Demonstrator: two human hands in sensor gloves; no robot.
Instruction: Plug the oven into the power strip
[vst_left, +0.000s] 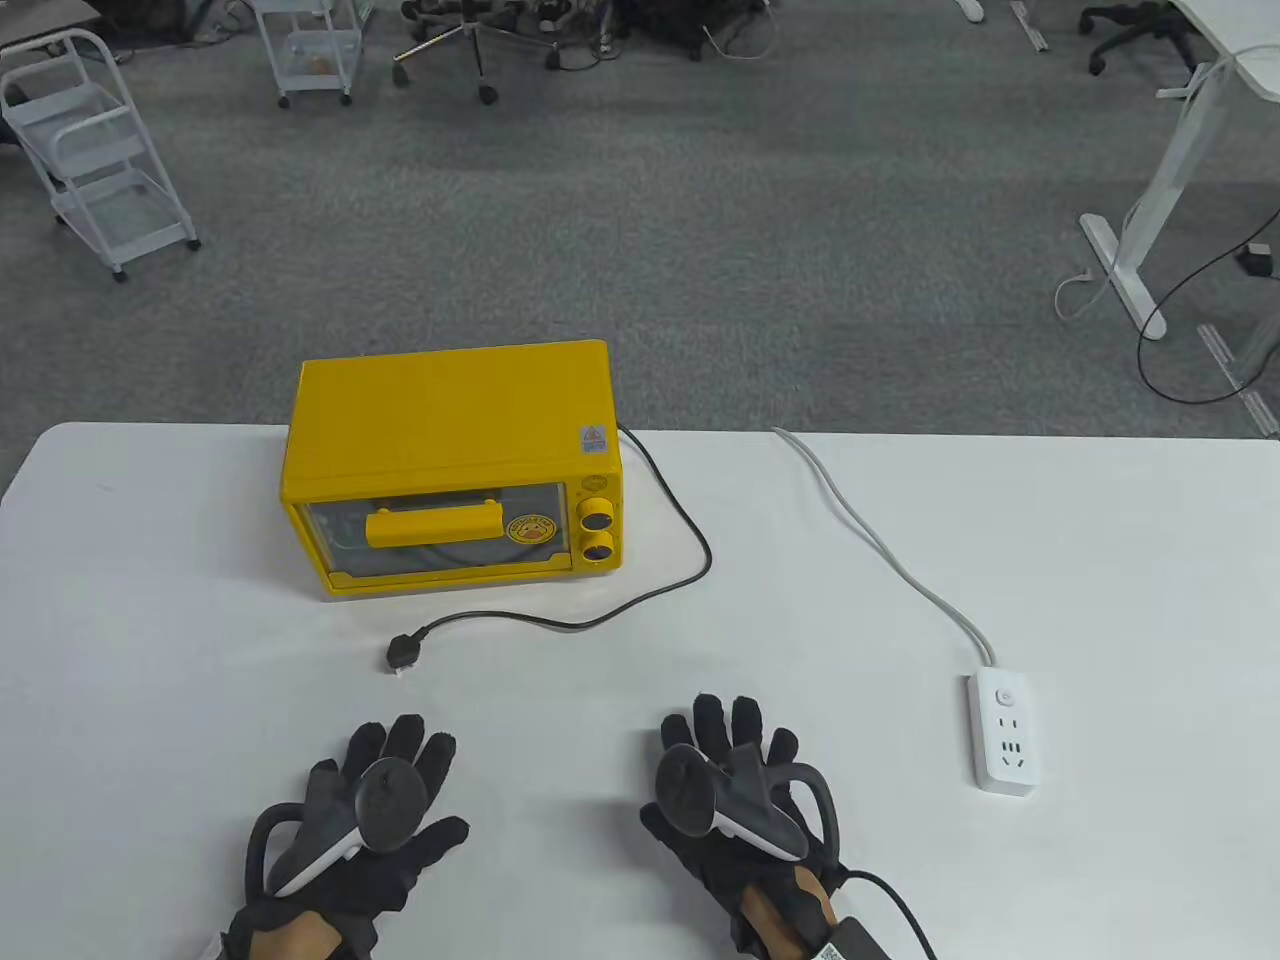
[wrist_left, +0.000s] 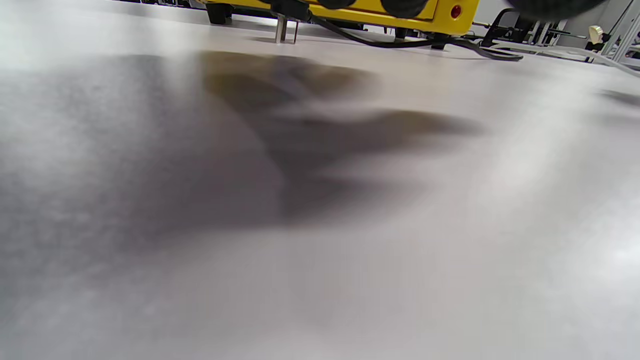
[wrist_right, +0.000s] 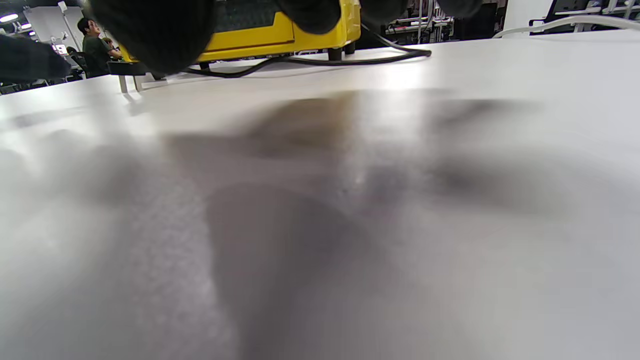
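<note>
Oven (vst_left: 455, 460) plug (vst_left: 403, 653) lay unconnected on the tabletop (vst_left: 150, 620) in front of the oven, well apart from the power strip (vst_left: 1005, 730); my left hand (vst_left: 360, 810) and right hand (vst_left: 735, 800) rested flat, fingers spread, holding nothing, so I judged every step remained.

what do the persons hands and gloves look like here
Both the left hand and the right hand wear black fabric sensor gloves. A dark grey tracker with a white underside and a loop-shaped band is strapped to the back of each. Bare skin shows at both wrists. A black cable and a labelled module run off the right wrist.
</note>
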